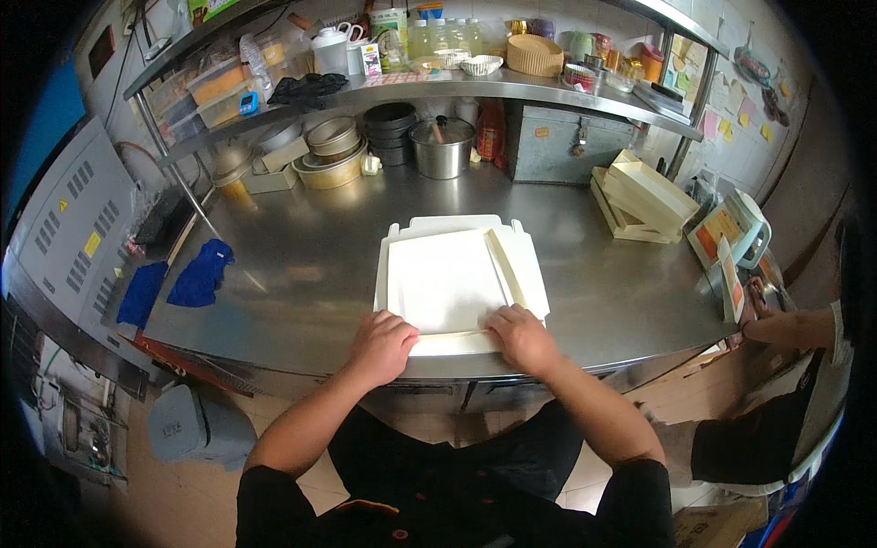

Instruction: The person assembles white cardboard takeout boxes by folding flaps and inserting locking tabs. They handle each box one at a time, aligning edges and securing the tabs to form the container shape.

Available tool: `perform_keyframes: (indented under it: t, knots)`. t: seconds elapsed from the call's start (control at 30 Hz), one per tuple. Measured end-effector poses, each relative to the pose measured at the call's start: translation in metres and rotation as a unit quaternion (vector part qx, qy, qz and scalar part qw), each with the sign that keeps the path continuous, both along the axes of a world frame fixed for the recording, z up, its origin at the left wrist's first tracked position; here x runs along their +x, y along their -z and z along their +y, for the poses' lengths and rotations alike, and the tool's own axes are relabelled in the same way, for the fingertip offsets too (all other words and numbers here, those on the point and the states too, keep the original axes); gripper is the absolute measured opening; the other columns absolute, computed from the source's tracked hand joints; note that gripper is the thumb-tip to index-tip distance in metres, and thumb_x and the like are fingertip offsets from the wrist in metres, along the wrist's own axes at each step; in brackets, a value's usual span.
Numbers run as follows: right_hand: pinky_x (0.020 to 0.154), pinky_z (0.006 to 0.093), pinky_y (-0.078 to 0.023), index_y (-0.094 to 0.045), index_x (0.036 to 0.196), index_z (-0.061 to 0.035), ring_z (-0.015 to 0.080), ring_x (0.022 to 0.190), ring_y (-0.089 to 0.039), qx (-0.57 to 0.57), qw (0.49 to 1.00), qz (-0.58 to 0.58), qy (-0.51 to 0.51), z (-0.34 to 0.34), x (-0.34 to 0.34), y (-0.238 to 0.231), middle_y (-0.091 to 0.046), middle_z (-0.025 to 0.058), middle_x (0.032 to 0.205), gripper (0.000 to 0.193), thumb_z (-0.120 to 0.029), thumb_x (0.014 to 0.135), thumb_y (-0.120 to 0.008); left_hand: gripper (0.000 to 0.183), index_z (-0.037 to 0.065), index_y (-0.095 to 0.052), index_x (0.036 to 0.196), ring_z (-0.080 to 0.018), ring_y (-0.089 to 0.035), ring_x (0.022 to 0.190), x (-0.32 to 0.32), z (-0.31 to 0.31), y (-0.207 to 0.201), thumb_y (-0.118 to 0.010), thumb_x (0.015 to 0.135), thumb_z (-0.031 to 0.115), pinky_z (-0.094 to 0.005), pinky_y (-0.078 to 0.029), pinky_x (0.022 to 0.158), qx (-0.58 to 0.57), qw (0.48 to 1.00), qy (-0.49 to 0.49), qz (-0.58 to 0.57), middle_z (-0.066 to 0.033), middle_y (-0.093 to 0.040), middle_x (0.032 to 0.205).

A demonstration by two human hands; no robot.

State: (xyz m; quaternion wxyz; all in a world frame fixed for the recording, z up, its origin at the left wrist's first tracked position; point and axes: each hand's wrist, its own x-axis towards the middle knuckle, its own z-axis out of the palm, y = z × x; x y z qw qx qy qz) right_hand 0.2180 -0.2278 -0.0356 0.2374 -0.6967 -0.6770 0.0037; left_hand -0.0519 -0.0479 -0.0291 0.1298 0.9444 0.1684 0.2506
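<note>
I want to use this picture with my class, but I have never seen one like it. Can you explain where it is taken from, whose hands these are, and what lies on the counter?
The one picture comes from a wide-angle camera worn on a person's head, looking down, so straight edges look bent. The forearms entering from below are that person's own. The left hand and right hand press on the near edge of a flat cream cardboard sheet with folded-up flaps, lying on a steel counter. Neither hand lifts anything. Blue cloths lie to the left, metal bowls at the back, folded cartons to the right. Another person's arm shows at the right edge.
</note>
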Motion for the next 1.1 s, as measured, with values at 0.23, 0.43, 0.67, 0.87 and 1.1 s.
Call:
perform_keyframes:
  t: [0.23,0.43,0.67,0.87,1.1]
  knots:
    - [0.102,0.049,-0.052,-0.071,0.122,-0.0113,0.0321,0.117,-0.067,-0.035,0.996,-0.071,-0.048,0.019,-0.033,-0.011,-0.072,0.0113,0.121,0.024,-0.019,0.101,-0.064,0.012,0.007,-0.076,0.101,-0.0339,-0.067,0.109,-0.005,-0.019,0.019,-0.08,0.095,0.016,-0.0482,-0.054,0.094,0.006,0.999,-0.016,-0.038,-0.0102,-0.074,0.107]
    - [0.105,0.0433,-0.044,-0.073,0.121,-0.0158,0.0256,0.115,-0.062,0.042,0.993,-0.044,-0.101,0.033,-0.062,0.007,-0.069,0.0025,0.117,0.027,-0.015,0.096,-0.064,0.019,0.005,-0.077,0.117,-0.0377,-0.068,0.127,-0.014,-0.023,0.017,-0.073,0.098,0.005,-0.0486,-0.055,0.107,-0.124,0.989,0.05,-0.063,-0.0165,-0.074,0.126]
    - [0.107,0.044,-0.043,-0.074,0.12,-0.0161,0.0253,0.113,-0.061,0.111,0.989,-0.035,-0.096,0.029,-0.063,0.018,-0.068,0.0011,0.114,0.027,-0.014,0.093,-0.068,0.018,0.004,-0.078,0.116,-0.033,-0.074,0.118,-0.018,-0.011,0.028,-0.075,0.098,0.004,-0.0428,-0.058,0.102,-0.154,0.982,0.076,-0.082,-0.0161,-0.075,0.132]
    - [0.104,0.0429,-0.045,-0.076,0.113,-0.0138,0.0264,0.108,-0.062,0.136,0.985,0.005,-0.106,0.028,-0.064,0.011,-0.068,0.0023,0.107,0.02,-0.019,0.094,-0.074,0.016,0.005,-0.08,0.11,-0.0293,-0.074,0.108,0.001,-0.029,0.0,-0.082,0.094,0.006,-0.0395,-0.061,0.088,-0.259,0.961,-0.06,-0.072,-0.0117,-0.077,0.125]
    - [0.102,0.0424,-0.045,-0.077,0.109,-0.0118,0.0268,0.104,-0.063,0.169,0.981,0.016,-0.096,0.028,-0.064,0.014,-0.068,0.0026,0.103,0.02,-0.021,0.092,-0.078,0.025,0.005,-0.08,0.112,-0.0257,-0.074,0.104,-0.002,-0.021,0.006,-0.087,0.088,0.002,-0.0373,-0.061,0.088,-0.131,0.987,0.063,-0.073,-0.0099,-0.075,0.125]
